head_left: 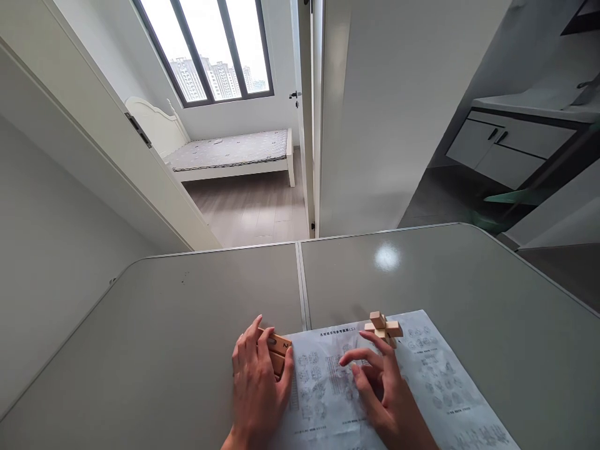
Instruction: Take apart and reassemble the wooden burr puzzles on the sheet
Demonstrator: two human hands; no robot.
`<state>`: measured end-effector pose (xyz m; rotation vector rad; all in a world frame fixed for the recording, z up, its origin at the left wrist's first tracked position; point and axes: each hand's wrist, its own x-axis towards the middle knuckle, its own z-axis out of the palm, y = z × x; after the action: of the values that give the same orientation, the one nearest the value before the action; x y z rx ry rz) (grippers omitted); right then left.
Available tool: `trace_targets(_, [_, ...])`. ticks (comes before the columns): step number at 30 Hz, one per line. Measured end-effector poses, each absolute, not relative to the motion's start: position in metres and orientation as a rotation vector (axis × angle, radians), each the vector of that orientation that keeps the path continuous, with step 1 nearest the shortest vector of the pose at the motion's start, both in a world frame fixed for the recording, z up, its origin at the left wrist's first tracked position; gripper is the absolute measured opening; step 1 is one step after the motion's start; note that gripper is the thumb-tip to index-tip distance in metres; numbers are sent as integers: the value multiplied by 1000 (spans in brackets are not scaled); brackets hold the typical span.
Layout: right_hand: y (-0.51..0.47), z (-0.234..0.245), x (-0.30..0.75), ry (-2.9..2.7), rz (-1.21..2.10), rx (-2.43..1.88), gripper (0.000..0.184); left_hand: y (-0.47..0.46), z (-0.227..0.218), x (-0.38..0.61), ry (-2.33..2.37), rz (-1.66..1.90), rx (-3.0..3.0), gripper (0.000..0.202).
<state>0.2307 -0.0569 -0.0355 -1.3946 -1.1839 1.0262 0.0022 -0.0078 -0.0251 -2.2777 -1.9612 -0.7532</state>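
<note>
My left hand (257, 375) is wrapped over several brown wooden puzzle pieces (280, 344), one marked with a 2. Its fingers lie along the far side and its thumb along the right; the palm hides the rest of the pieces. My right hand (382, 387) hovers over a printed instruction sheet (337, 400), fingers apart and slightly bent, holding nothing. Just beyond its index finger stands a pale wooden interlocking cross puzzle (383, 326), at the sheet's far edge. Small diagrams and printed text cover the sheet, whose near part runs out of view.
A grey-green table (187, 325) with a metal seam (302, 281) spans the front. Beyond its far edge, a doorway shows a bed (234, 150) under a window (210, 50). White cabinets (510, 144) are at the far right.
</note>
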Motion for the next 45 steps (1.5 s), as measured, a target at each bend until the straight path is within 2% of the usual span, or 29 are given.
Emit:
trace_targets(9, [-44,-21,240,-930,1161,-1448,64,-7,-25,1,-1814,-770,-2268,38])
trace_targets(14, [-41,-22,243,-918,1159,-1452,66,-14,-18,10,-1704,-837,-2361,28])
trace_targets(22, [-44,-27,246,-991,1117,-1533,42,-26,-10,22,-1509,-948,-2650,23])
trace_targets(36, [-31,-29,260,-687,1185,-1341,70,-27,-6,26,-1500,-948,-2752,22])
trace_targets(45, [-39,-35,260,-809,1218,-1415,44,-26,-5,27,-1429,-994,-2820,21])
